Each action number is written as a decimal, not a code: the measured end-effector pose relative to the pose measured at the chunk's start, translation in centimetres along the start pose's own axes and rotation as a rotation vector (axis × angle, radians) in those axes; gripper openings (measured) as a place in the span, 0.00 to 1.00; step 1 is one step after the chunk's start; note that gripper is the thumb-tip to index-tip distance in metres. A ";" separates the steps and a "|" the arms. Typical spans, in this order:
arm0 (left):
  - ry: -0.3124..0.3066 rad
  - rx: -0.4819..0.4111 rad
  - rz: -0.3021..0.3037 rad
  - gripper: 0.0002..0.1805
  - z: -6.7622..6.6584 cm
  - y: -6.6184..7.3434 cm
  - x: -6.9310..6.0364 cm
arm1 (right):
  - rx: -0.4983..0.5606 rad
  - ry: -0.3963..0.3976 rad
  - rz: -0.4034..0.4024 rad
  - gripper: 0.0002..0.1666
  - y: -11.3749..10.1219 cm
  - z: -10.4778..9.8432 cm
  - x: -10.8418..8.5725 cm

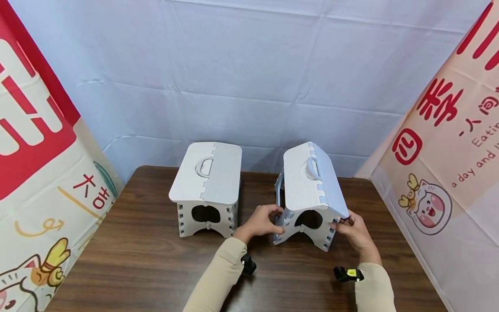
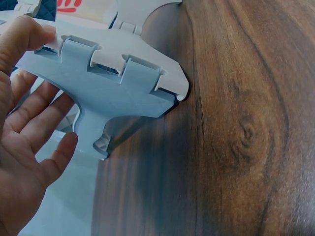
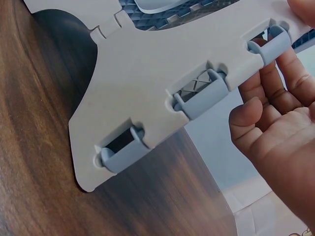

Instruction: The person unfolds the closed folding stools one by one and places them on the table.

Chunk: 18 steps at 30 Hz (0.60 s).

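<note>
A white and light-blue folding step stool (image 1: 298, 182) stands at the right on the table, its top bent into a ridge and its front panel creased at the middle. A carry handle (image 1: 312, 168) lies along the ridge. My left hand (image 1: 260, 223) holds the left leg's front edge; in the left wrist view the thumb touches the white panel (image 2: 142, 54) by the hinges, with the fingers at the blue leg (image 2: 108, 91). On the opposite side, my right hand (image 1: 355, 232) pinches the hinged edge, thumb on the white front panel (image 3: 142, 78), fingers behind it.
Another folding stool (image 1: 191, 173), white and grey with a flat top, stands upright to the left. The brown wooden table (image 1: 156, 260) meets a pale cloth backdrop (image 1: 249, 108) behind, with printed cloths (image 1: 432, 186) on both sides.
</note>
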<state>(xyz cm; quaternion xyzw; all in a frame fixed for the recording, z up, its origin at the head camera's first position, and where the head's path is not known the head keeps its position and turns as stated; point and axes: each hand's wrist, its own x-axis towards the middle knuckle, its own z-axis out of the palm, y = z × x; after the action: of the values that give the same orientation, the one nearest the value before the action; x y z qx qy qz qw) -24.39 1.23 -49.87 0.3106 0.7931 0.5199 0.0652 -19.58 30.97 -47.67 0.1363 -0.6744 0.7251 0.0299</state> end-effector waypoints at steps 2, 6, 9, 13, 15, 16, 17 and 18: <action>0.000 0.004 -0.002 0.24 -0.1 0.0 0.0 | -0.005 0.005 0.001 0.31 0.1 0.0 0.0; 0.004 0.011 -0.009 0.24 -0.2 0.1 0.0 | 0.005 0.003 -0.002 0.32 0.2 -0.1 0.1; 0.008 0.009 -0.012 0.24 -0.2 0.1 0.0 | 0.024 -0.007 -0.011 0.32 0.2 -0.2 0.1; 0.016 0.006 -0.021 0.24 -0.1 0.0 -0.2 | 0.034 -0.018 -0.021 0.31 0.2 -0.2 0.1; 0.019 0.004 -0.026 0.24 -0.1 0.0 -0.2 | 0.032 -0.021 -0.022 0.31 0.2 -0.2 0.1; 0.020 0.004 -0.028 0.24 -0.1 -0.1 -0.2 | 0.030 -0.020 -0.022 0.31 0.2 -0.1 0.1; 0.020 0.003 -0.029 0.23 -0.1 -0.1 -0.3 | 0.031 -0.018 -0.022 0.32 0.2 -0.1 0.1; 0.020 0.003 -0.030 0.23 0.0 -0.1 -0.3 | 0.033 -0.017 -0.021 0.32 0.2 -0.1 0.0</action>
<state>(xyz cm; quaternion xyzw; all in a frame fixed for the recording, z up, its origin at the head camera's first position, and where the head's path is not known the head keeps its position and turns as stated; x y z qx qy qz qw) -24.21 1.01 -49.99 0.2933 0.7992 0.5207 0.0644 -19.67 31.04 -47.91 0.1499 -0.6610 0.7347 0.0294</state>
